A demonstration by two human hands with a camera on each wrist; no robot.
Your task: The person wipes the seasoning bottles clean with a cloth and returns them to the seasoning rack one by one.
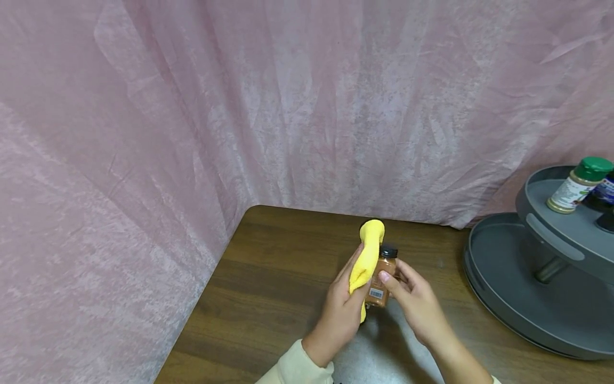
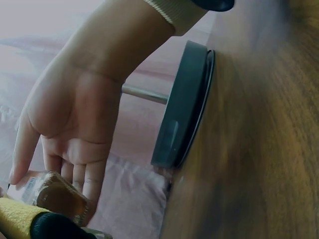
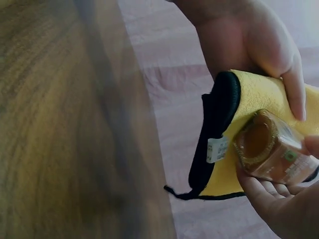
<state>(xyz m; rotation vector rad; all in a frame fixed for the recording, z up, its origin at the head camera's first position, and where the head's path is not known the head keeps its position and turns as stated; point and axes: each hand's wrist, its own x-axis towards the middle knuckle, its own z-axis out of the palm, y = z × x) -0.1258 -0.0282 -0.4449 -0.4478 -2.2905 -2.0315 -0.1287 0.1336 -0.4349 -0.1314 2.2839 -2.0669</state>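
Observation:
My right hand [image 1: 418,301] grips a small square spice jar [image 1: 382,277] with brown contents, a black lid and a barcode label. Its thumb lies along the front of the jar, the fingers behind. A folded yellow cloth [image 1: 366,258] with a black edge is held in my left hand [image 1: 342,304], pressed up to the jar's left side. In the right wrist view, the jar's base [image 3: 256,142] faces the camera, and the cloth [image 3: 259,94] with its black hem and white tag lies behind it. Both hands are raised over the wooden table [image 1: 268,272].
A grey two-tier turntable [image 1: 503,277] stands at the right of the table. On its upper tier is a green-capped seasoning bottle [image 1: 571,192], beside darker containers cut off by the frame. Pink curtains [image 1: 336,106] hang behind the table and along its left side.

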